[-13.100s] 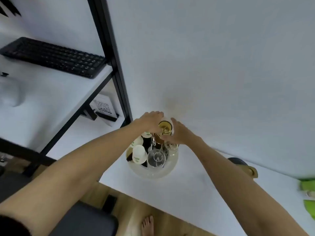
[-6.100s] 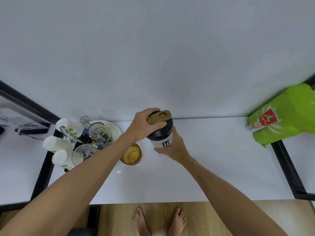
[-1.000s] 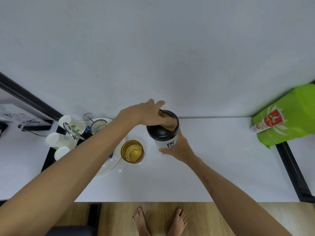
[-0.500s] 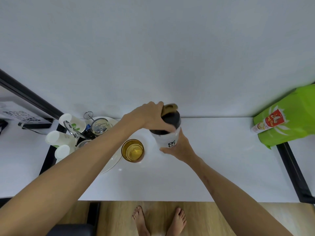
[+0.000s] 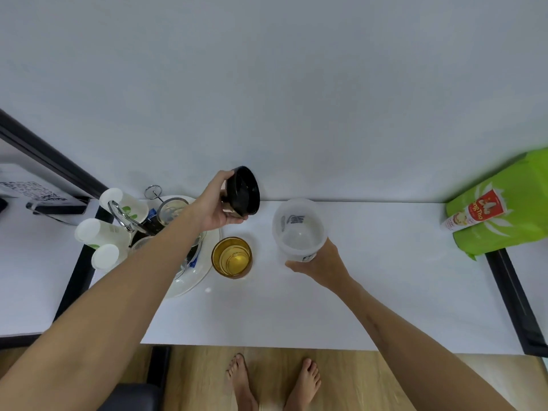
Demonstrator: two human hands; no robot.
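Label (image 5: 474,214) on green bag (image 5: 513,209) reads "ng Tho" — cup (image 5: 298,232) print blurred.

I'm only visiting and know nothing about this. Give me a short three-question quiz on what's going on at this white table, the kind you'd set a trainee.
1. True or false: the black lid is screwed onto the shaker cup.
2. What stands on the table between the left hand and the right hand? A. an amber glass B. a red kettle C. a banana
3. Which hand, by the person's own sides, grips the shaker cup?
Key: 1. False: the left hand holds the lid apart from the open cup. 2. A. 3. The right hand.
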